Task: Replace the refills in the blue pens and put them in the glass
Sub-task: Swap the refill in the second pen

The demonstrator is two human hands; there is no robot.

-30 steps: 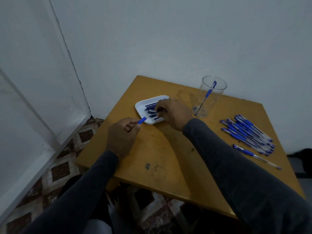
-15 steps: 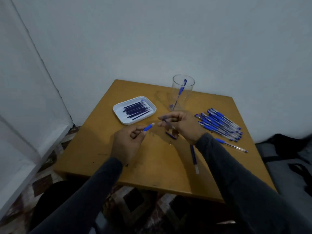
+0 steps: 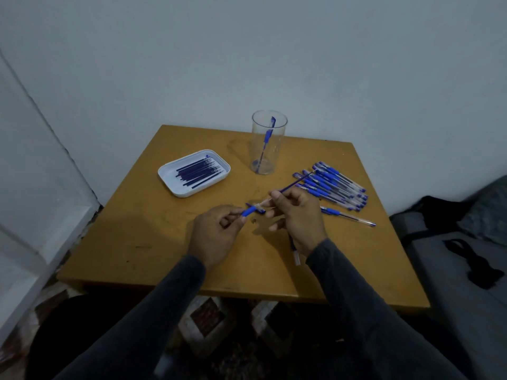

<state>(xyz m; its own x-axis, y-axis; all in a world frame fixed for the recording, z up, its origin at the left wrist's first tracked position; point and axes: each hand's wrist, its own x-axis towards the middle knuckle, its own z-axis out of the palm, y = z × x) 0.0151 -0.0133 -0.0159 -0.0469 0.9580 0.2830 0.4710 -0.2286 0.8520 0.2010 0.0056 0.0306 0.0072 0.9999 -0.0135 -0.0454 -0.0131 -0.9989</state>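
My left hand pinches the blue grip section of a pen over the middle of the table. My right hand pinches a dark blue refill whose near end meets that grip section, while its far end points toward the pen pile. A white tray of several refills lies at the back left. The clear glass stands behind, with one blue pen in it. A pile of blue pens lies at the right. A pen barrel lies partly hidden under my right wrist.
A small metal tip and a blue cap lie on the wooden table between my hands. One pen lies apart from the pile. A wall runs behind; a dark bag sits to the right of the table.
My right hand left the tray with a refill and came back to the middle. The refill's end now meets the grip section in my left hand. The view tilted up and right.
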